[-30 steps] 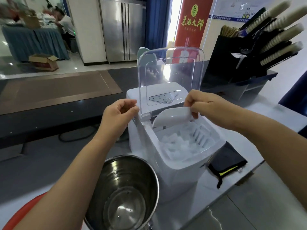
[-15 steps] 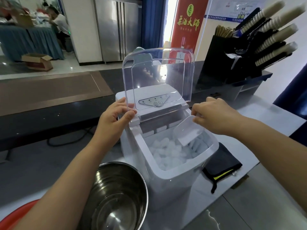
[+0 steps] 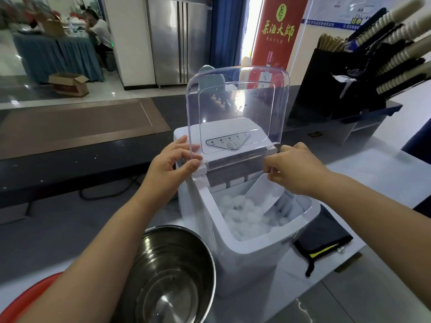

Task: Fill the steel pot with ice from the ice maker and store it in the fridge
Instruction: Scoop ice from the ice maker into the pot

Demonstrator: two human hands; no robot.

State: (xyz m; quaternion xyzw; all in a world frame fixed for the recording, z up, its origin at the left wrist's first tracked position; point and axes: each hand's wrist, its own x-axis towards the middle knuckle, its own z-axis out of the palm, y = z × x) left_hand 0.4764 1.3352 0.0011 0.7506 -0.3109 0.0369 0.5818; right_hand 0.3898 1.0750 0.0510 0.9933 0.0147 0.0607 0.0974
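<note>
Steel pot [image 3: 163, 252] is sitting low left, just beside ice maker [image 3: 251, 264] on counter [image 3: 373, 183]. Left hand [image 3: 172, 169] fingers are pinching upright clear lid [image 3: 238, 108]. Right hand [image 3: 296, 171] fingers are clamping scoop [image 3: 265, 192] over ice [image 3: 245, 215]. Black cloth [image 3: 324, 236] is lying right of it.

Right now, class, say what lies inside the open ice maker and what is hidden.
Inside the ice maker lie ice cubes and a white scoop, which the right hand pinches. The ice hides the bin's floor.

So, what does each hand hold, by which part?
Left hand pinches the clear lid at its left edge; right hand grips the white scoop by its upper end.
</note>
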